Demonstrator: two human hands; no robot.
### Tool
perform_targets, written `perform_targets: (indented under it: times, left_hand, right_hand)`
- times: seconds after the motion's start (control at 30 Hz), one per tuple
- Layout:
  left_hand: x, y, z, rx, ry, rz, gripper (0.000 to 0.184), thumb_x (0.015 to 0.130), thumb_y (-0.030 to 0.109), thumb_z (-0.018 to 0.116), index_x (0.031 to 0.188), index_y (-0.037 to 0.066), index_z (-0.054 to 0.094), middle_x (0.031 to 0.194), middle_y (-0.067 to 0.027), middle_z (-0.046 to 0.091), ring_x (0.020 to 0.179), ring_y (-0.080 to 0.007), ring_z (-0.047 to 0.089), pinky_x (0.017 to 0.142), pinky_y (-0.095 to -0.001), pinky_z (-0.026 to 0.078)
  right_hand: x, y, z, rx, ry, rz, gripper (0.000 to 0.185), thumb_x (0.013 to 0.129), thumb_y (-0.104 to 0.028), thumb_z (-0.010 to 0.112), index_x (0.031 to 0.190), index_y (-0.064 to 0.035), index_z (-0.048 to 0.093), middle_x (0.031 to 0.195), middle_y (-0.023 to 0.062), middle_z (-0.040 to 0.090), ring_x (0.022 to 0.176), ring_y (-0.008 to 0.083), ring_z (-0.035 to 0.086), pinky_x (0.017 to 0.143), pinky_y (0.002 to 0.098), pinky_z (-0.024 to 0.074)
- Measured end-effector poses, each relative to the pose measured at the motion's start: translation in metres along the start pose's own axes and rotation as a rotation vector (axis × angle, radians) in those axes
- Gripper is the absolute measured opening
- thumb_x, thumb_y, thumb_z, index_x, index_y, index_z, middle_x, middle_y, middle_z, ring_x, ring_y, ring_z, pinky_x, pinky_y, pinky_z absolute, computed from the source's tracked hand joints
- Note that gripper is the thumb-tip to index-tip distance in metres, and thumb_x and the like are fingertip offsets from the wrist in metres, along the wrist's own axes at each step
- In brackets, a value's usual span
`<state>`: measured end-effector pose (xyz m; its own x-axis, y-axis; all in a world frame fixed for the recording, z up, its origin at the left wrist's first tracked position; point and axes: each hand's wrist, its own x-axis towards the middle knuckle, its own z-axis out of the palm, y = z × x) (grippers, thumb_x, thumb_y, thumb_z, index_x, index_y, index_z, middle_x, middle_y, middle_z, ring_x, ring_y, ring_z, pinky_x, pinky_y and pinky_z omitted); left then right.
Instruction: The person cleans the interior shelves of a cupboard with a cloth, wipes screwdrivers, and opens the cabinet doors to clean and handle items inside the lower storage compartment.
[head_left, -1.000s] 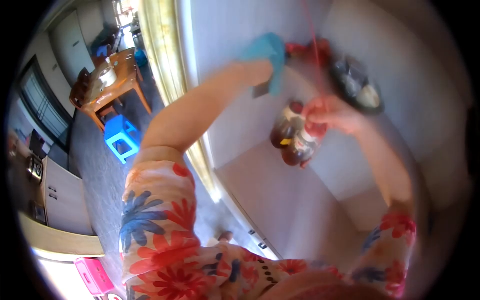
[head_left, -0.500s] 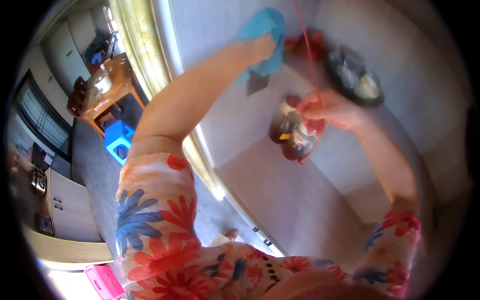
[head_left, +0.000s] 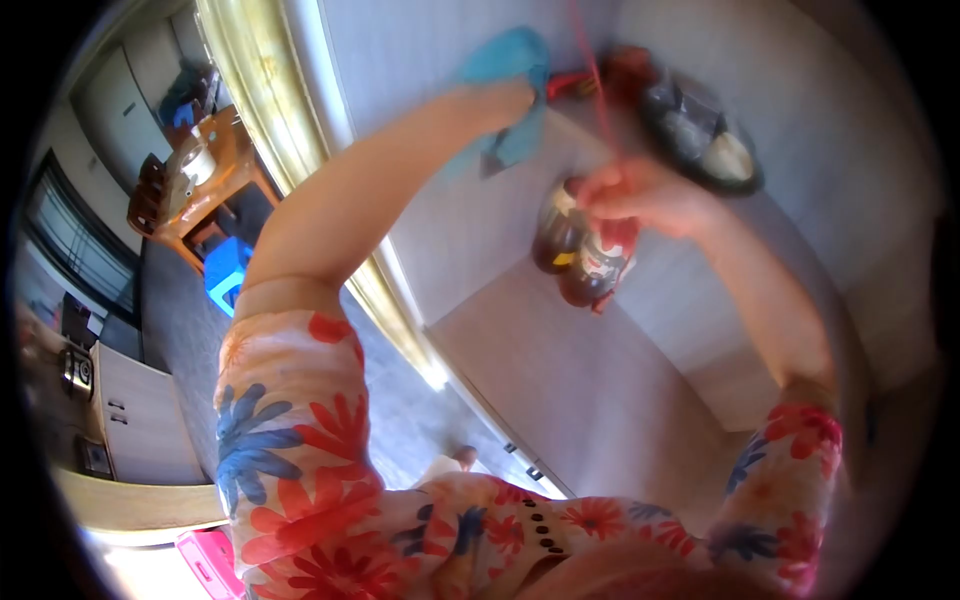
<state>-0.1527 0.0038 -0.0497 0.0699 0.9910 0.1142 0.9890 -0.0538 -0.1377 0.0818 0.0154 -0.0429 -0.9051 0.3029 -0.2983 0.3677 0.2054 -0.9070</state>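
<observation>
A teal cloth [head_left: 500,50] is bunched in my left hand [head_left: 513,98], which presses it against the pale inner wall of a cabinet. A dark corner of something shows under the cloth. My right hand [head_left: 645,195] is closed at the tops of two dark brown bottles, one with a yellow mark [head_left: 555,240] and one with a white and red label [head_left: 595,275]. Red material hangs beside the labels, and a thin red string [head_left: 598,90] runs up from that hand. The fingertips and bottle necks are partly hidden and blurred.
Behind the right hand sits a dark round tray [head_left: 745,182] with clear plastic and something pale in it. A red bundle [head_left: 632,70] lies beside it. To the left are a yellow curtain [head_left: 265,90], a wooden table [head_left: 225,150] and a blue stool [head_left: 228,275].
The whole view has shifted a little. My left hand and the cloth have slid slightly left, and the cloth covers more of the dark corner. My right hand stays at the bottles.
</observation>
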Motion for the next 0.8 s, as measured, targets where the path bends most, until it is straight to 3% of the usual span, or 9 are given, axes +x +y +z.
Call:
perform_targets:
  times: [0.17,0.23,0.3,0.4,0.5,0.6,0.7,0.73,0.8]
  left_hand:
    - [-0.02,0.024,-0.026,-0.3,-0.142,-0.124,0.025,0.081,0.004,0.039,0.093,-0.001,0.061,0.102,-0.0167,0.058,0.089,-0.0305,0.058,0.074,-0.0372,0.049]
    - [-0.025,0.025,-0.023,-0.278,-0.148,-0.066,0.025,0.08,0.003,0.038,0.09,-0.003,0.061,0.099,-0.0177,0.059,0.087,-0.0318,0.058,0.073,-0.0368,0.049]
    - [-0.027,0.004,-0.003,-0.011,-0.047,0.153,0.025,0.08,0.002,0.038,0.087,-0.004,0.061,0.094,-0.0185,0.06,0.084,-0.033,0.058,0.072,-0.0364,0.049]
    - [-0.062,-0.006,0.011,-0.259,0.313,0.067,0.018,0.07,0.009,0.051,0.072,-0.004,0.063,0.08,-0.0186,0.061,0.076,-0.0301,0.059,0.067,-0.0378,0.047]
    - [-0.108,-0.012,-0.005,-0.388,0.349,-0.096,0.02,0.074,0.011,0.052,0.084,-0.003,0.063,0.084,-0.0163,0.063,0.077,-0.031,0.06,0.069,-0.0386,0.048]
    - [-0.153,-0.022,0.022,-1.889,0.495,0.028,0.028,0.08,0.016,0.051,0.102,0.0,0.058,0.095,-0.0129,0.062,0.087,-0.0303,0.059,0.079,-0.0394,0.047]
    - [-0.169,-0.004,0.07,-2.668,0.541,-0.003,0.036,0.084,0.024,0.051,0.114,0.003,0.051,0.105,-0.0103,0.058,0.099,-0.0288,0.054,0.088,-0.0415,0.043]
    - [-0.176,0.007,0.076,-2.768,0.434,0.103,0.042,0.084,0.028,0.053,0.119,0.003,0.047,0.113,-0.0117,0.054,0.104,-0.028,0.051,0.092,-0.0409,0.04]
    - [-0.186,0.034,0.075,-2.871,0.415,0.089,0.043,0.086,0.033,0.05,0.118,0.004,0.049,0.115,-0.0115,0.054,0.105,-0.0283,0.051,0.093,-0.0414,0.039]
  right_hand:
    - [0.0,0.004,-0.002,-0.004,-0.008,-0.003,0.02,0.08,-0.015,0.059,0.094,-0.0009,0.056,0.076,0.0029,0.06,0.061,0.0104,0.062,0.038,0.019,0.042]
    - [-0.003,0.008,-0.001,-0.005,0.004,-0.01,0.019,0.08,-0.015,0.059,0.093,-0.001,0.056,0.076,0.0029,0.06,0.06,0.0103,0.062,0.038,0.0188,0.0414]
    - [-0.004,0.007,0.001,-0.019,0.01,-0.015,0.019,0.08,-0.015,0.06,0.093,-0.0009,0.056,0.076,0.0031,0.06,0.06,0.0104,0.062,0.039,0.019,0.0428]
    - [-0.004,0.005,0.003,-0.025,0.015,-0.027,0.02,0.08,-0.015,0.06,0.094,-0.0008,0.057,0.077,0.0039,0.06,0.062,0.011,0.062,0.043,0.0198,0.0454]
    - [-0.003,0.004,0.002,-0.005,0.016,-0.014,0.021,0.08,-0.015,0.06,0.096,-0.0007,0.057,0.079,0.0049,0.061,0.066,0.0125,0.062,0.048,0.0213,0.0483]
    - [0.001,0.004,0.006,0.02,0.024,-0.011,0.024,0.081,-0.015,0.059,0.1,-0.0007,0.055,0.081,0.0059,0.061,0.07,0.0143,0.062,0.054,0.0233,0.0502]
    - [0.008,0.005,0.018,0.042,-0.009,-0.034,0.029,0.082,-0.016,0.059,0.106,-0.001,0.052,0.086,0.0072,0.061,0.078,0.0168,0.062,0.067,0.0273,0.0503]
    - [0.008,0.003,0.026,0.062,-0.007,-0.059,0.03,0.082,-0.017,0.059,0.106,-0.0011,0.052,0.088,0.0073,0.06,0.08,0.0172,0.062,0.069,0.0278,0.0498]
    - [0.006,0.006,0.04,0.095,0.012,-0.116,0.035,0.082,-0.017,0.058,0.111,-0.0003,0.05,0.092,0.0082,0.06,0.088,0.0176,0.06,0.077,0.0279,0.0474]
